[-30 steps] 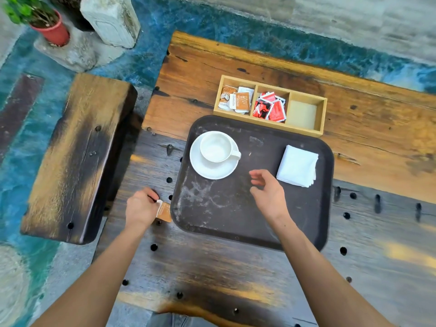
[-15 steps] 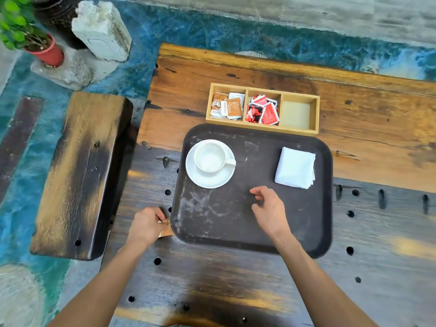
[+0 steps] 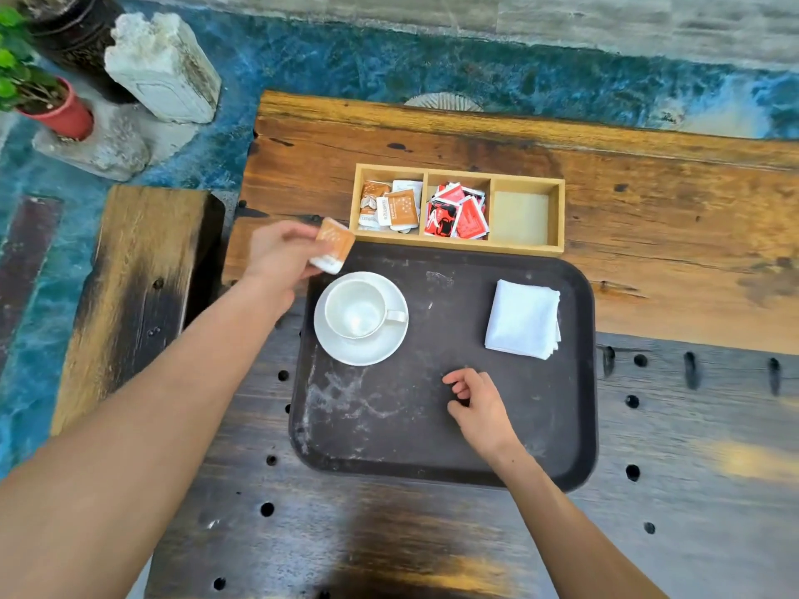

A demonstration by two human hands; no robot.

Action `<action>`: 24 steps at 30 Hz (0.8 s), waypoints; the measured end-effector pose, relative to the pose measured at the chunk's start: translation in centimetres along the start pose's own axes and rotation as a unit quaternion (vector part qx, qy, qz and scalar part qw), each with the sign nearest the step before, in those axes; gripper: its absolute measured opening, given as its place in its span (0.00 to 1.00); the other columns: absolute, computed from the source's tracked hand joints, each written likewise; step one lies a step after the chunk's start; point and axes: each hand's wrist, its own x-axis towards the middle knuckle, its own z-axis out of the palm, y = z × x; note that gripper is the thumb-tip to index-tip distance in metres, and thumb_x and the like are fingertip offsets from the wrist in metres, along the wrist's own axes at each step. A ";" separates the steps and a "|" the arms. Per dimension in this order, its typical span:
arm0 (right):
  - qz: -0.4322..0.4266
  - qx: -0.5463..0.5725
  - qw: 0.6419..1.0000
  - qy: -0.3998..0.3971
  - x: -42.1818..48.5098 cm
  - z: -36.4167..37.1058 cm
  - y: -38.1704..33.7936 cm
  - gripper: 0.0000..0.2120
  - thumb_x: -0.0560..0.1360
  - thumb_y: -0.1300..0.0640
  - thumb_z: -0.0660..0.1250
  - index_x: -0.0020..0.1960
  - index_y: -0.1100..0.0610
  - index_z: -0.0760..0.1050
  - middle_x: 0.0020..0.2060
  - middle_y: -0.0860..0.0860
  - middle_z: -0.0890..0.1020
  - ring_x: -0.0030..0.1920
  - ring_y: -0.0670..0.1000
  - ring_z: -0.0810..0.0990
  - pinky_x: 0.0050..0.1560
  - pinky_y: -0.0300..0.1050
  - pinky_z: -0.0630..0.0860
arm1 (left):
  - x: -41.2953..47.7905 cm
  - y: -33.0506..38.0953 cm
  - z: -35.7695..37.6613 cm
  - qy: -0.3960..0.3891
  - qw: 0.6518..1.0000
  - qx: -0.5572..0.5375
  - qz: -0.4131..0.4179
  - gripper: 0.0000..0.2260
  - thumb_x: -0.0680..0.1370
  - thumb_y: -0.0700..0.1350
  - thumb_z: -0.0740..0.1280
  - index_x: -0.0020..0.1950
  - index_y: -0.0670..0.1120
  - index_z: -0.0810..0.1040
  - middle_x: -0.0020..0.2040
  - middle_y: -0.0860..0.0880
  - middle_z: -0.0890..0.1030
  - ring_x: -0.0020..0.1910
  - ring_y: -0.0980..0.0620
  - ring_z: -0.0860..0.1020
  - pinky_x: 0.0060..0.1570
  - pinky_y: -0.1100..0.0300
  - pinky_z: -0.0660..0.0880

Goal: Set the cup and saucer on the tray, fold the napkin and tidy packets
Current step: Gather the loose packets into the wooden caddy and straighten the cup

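Observation:
A white cup [image 3: 355,309] stands on its saucer [image 3: 361,350] at the far left of the dark tray [image 3: 415,434]. A folded white napkin [image 3: 522,318] lies at the tray's far right. Behind the tray sits a wooden three-part box [image 3: 459,245] with orange-and-white packets [image 3: 392,206] in the left part, red packets [image 3: 457,210] in the middle, and nothing in the right part. My left hand [image 3: 279,255] holds an orange packet [image 3: 333,245] in the air just left of the box. My right hand [image 3: 480,408] rests over the tray's near middle, fingers loosely curled, holding nothing.
A wooden bench [image 3: 129,296] runs along the table's left side. Beyond it on the floor are a stone block [image 3: 162,67] and a red plant pot [image 3: 60,112]. The wooden table [image 3: 670,218] has dark holes in its near planks.
My left hand has lifted the orange packet from the table by the tray's near left corner and carried it forward, up to the box. My right hand has stayed over the tray.

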 end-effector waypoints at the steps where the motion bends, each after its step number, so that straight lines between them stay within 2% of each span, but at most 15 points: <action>1: 0.007 0.002 1.000 -0.012 0.3 -0.1 -0.1 0.16 0.73 0.71 0.64 0.55 0.55 0.78 0.47 0.50 0.72 0.47 0.50 0.74 0.55 0.37 0.71 | 0.5 0.9 1.6 -0.004 1.000 0.008 0.009 0.10 0.73 0.34 0.76 0.47 0.46 0.81 0.51 0.46 0.85 0.49 0.49 0.86 0.42 0.59 0.82; 5: 0.030 -0.014 0.999 -0.033 1.4 -0.5 -0.5 0.13 0.73 0.67 0.65 0.53 0.54 0.77 0.44 0.48 0.72 0.48 0.52 0.75 0.54 0.40 0.73 | 2.5 3.3 6.9 0.008 0.999 0.042 0.022 0.11 0.71 0.33 0.77 0.42 0.46 0.79 0.54 0.43 0.85 0.50 0.46 0.85 0.44 0.55 0.83; 9: 0.014 -0.036 0.999 -0.028 1.1 -0.2 -0.4 0.12 0.73 0.66 0.66 0.54 0.54 0.75 0.45 0.47 0.70 0.51 0.52 0.73 0.54 0.38 0.69 | 4.6 3.7 9.2 0.017 0.999 0.047 0.020 0.14 0.70 0.31 0.77 0.39 0.46 0.77 0.57 0.40 0.84 0.51 0.43 0.85 0.51 0.48 0.84; 12: 0.019 -0.039 0.999 -0.026 1.1 0.4 -0.2 0.12 0.73 0.64 0.67 0.53 0.52 0.72 0.46 0.46 0.69 0.52 0.51 0.72 0.53 0.37 0.67 | 5.8 3.2 10.0 0.018 0.998 0.065 0.010 0.12 0.71 0.30 0.77 0.40 0.45 0.79 0.55 0.42 0.84 0.51 0.44 0.85 0.49 0.50 0.84; 15: 0.027 -0.054 0.998 -0.021 1.2 0.8 -0.4 0.13 0.72 0.62 0.68 0.55 0.53 0.72 0.49 0.47 0.70 0.54 0.52 0.72 0.58 0.40 0.70 | 6.2 2.6 10.6 0.037 0.996 0.080 0.002 0.09 0.72 0.31 0.76 0.43 0.44 0.82 0.57 0.43 0.84 0.49 0.47 0.85 0.48 0.55 0.84; 17: 0.032 -0.055 0.998 -0.016 1.2 0.9 -0.6 0.13 0.72 0.61 0.69 0.55 0.54 0.72 0.50 0.48 0.70 0.55 0.53 0.72 0.59 0.43 0.71 | 6.0 2.4 10.6 0.059 0.990 0.126 0.035 0.08 0.73 0.35 0.76 0.49 0.45 0.85 0.56 0.45 0.84 0.54 0.47 0.84 0.55 0.53 0.82; 20: 0.038 -0.053 0.998 -0.028 1.1 0.7 -0.8 0.14 0.72 0.60 0.70 0.55 0.53 0.72 0.51 0.48 0.70 0.56 0.52 0.72 0.59 0.42 0.71 | 4.2 2.1 9.5 0.045 0.953 0.268 0.135 0.13 0.75 0.40 0.73 0.60 0.46 0.84 0.59 0.44 0.84 0.62 0.45 0.79 0.66 0.53 0.75; 22: 0.048 -0.041 0.997 -0.048 1.2 0.2 -0.9 0.12 0.73 0.59 0.69 0.55 0.53 0.73 0.50 0.48 0.71 0.56 0.52 0.73 0.56 0.40 0.69 | 2.3 1.4 7.8 0.039 0.932 0.302 0.198 0.16 0.76 0.39 0.72 0.63 0.46 0.82 0.61 0.44 0.82 0.62 0.46 0.79 0.66 0.53 0.73; 24: 0.069 -0.011 0.995 -0.067 1.4 -0.6 -1.3 0.10 0.73 0.59 0.69 0.54 0.53 0.75 0.48 0.49 0.73 0.53 0.51 0.75 0.52 0.39 0.69 | 0.0 -0.3 5.4 0.064 0.936 0.268 0.218 0.15 0.76 0.37 0.71 0.62 0.46 0.80 0.60 0.46 0.81 0.58 0.49 0.80 0.63 0.57 0.74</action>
